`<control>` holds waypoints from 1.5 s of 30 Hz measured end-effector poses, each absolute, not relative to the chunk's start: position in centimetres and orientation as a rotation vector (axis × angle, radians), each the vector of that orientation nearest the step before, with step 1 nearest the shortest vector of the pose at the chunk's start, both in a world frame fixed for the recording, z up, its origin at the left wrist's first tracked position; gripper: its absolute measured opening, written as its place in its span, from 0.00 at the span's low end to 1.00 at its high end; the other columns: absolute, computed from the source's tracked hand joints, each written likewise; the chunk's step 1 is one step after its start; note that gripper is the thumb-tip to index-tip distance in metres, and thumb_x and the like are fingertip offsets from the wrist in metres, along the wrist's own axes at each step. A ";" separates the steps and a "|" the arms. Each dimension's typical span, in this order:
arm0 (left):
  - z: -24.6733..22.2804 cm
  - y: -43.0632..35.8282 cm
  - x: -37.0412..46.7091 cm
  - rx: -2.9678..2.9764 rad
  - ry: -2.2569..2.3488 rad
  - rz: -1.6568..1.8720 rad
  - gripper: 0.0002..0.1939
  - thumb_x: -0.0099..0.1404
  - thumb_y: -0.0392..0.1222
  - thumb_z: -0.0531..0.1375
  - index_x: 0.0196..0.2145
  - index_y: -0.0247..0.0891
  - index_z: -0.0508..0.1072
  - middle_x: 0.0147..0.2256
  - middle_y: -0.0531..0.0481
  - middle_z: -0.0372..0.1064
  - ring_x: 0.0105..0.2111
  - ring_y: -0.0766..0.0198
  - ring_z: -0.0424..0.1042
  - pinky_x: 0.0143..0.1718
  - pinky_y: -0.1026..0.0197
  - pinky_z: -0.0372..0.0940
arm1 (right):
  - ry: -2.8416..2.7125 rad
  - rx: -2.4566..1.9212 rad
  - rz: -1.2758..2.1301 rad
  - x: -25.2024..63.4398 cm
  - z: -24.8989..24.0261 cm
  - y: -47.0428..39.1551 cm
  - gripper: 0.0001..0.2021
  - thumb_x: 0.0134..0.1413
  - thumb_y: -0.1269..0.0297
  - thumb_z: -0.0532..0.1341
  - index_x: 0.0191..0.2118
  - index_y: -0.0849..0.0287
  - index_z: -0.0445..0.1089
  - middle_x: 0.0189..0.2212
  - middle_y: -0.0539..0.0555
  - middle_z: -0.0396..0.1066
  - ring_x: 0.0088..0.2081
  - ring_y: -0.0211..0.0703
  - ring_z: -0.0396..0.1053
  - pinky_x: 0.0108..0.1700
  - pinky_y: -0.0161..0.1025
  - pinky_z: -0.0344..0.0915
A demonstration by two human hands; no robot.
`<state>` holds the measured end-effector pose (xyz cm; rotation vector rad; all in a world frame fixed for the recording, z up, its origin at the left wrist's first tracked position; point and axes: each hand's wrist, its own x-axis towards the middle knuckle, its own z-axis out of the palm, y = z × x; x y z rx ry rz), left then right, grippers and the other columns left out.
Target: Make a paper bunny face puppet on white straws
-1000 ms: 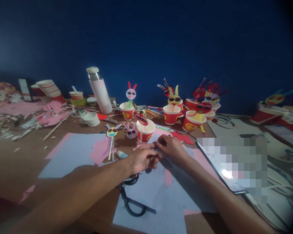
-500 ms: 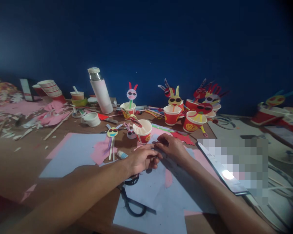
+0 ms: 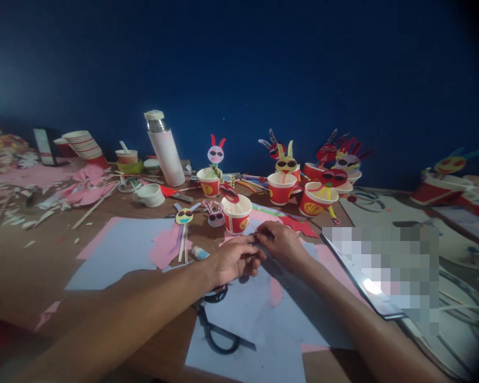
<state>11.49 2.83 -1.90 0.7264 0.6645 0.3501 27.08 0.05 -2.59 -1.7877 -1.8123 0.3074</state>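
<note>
Over the white paper sheets (image 3: 259, 330), my two hands meet at the fingertips. My left hand (image 3: 235, 260) has its fingers curled, thumb side toward the right one. My right hand (image 3: 283, 242) is bent in a pinch; whatever lies between the fingertips is too small and hidden to name. Just beyond them stands a red and white paper cup (image 3: 237, 215), with a red paper face (image 3: 229, 192) with patterned ears at its rim. Left of the cup are a pale paper face (image 3: 216, 217) and a yellow one (image 3: 184, 216) on sticks. Black-handled scissors (image 3: 223, 348) lie below my left hand.
A small glue bottle (image 3: 200, 253) lies near my left wrist. Behind are a white thermos (image 3: 166, 154), a white mug (image 3: 149, 196) and several cups with paper faces, one yellow (image 3: 286, 164). A phone-like slab (image 3: 371, 284) lies beside my right forearm.
The red paper face in the near cup has swung from leaning left to more upright. That cup has shifted slightly right. My hands have barely moved.
</note>
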 end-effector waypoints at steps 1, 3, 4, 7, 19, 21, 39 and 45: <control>-1.9 2.8 11.5 0.726 0.666 0.350 0.10 0.54 0.31 0.56 0.36 0.36 0.64 0.26 0.51 0.67 0.19 0.70 0.65 0.20 0.67 0.60 | -1.809 -1.790 0.308 27.1 -2.7 0.1 0.08 0.52 0.65 0.56 0.34 0.57 0.71 0.30 0.53 0.73 0.33 0.42 0.68 0.32 0.34 0.58; -1.9 2.8 11.5 0.725 0.668 0.350 0.10 0.54 0.31 0.56 0.36 0.37 0.64 0.26 0.51 0.67 0.19 0.70 0.65 0.20 0.67 0.60 | -1.807 -1.787 0.312 27.1 -2.8 0.1 0.08 0.52 0.65 0.56 0.34 0.57 0.71 0.31 0.53 0.73 0.34 0.42 0.68 0.33 0.35 0.58; -1.9 2.8 11.5 0.724 0.668 0.351 0.10 0.54 0.31 0.55 0.36 0.37 0.64 0.26 0.51 0.67 0.19 0.70 0.65 0.20 0.67 0.60 | -1.806 -1.785 0.315 27.1 -2.8 0.1 0.08 0.52 0.65 0.56 0.34 0.57 0.72 0.31 0.53 0.73 0.34 0.42 0.68 0.33 0.35 0.58; -1.8 2.8 11.5 0.725 0.663 0.354 0.09 0.55 0.30 0.54 0.35 0.36 0.64 0.25 0.51 0.67 0.19 0.70 0.65 0.20 0.67 0.60 | -1.802 -1.776 0.326 27.2 -2.7 0.1 0.08 0.52 0.65 0.56 0.34 0.57 0.72 0.31 0.53 0.73 0.34 0.42 0.68 0.33 0.35 0.59; -1.8 2.7 11.4 0.726 0.667 0.369 0.07 0.55 0.29 0.54 0.34 0.34 0.65 0.25 0.50 0.68 0.19 0.70 0.65 0.19 0.66 0.61 | -1.797 -1.736 0.393 27.2 -2.4 0.0 0.11 0.50 0.64 0.57 0.40 0.56 0.71 0.33 0.52 0.74 0.35 0.42 0.70 0.35 0.35 0.61; -1.5 2.6 11.4 0.728 0.673 0.375 0.06 0.55 0.29 0.55 0.33 0.33 0.66 0.26 0.48 0.69 0.19 0.70 0.65 0.20 0.66 0.62 | -1.798 -1.733 0.398 27.3 -2.5 0.1 0.12 0.49 0.65 0.58 0.41 0.57 0.71 0.32 0.52 0.74 0.35 0.43 0.70 0.35 0.35 0.62; 4.1 1.5 10.1 0.723 0.593 0.266 0.12 0.60 0.30 0.52 0.42 0.31 0.64 0.37 0.40 0.71 0.21 0.70 0.66 0.18 0.67 0.62 | -1.522 -1.597 0.242 27.4 -2.3 -0.5 0.13 0.55 0.64 0.51 0.45 0.59 0.65 0.34 0.54 0.72 0.34 0.41 0.68 0.38 0.38 0.63; 5.0 1.7 6.9 1.004 0.639 0.277 0.09 0.60 0.34 0.56 0.40 0.32 0.67 0.34 0.43 0.69 0.23 0.70 0.66 0.20 0.67 0.64 | -1.467 -1.550 0.238 27.5 -1.7 -0.7 0.12 0.55 0.63 0.52 0.44 0.59 0.66 0.34 0.53 0.72 0.35 0.41 0.68 0.38 0.36 0.62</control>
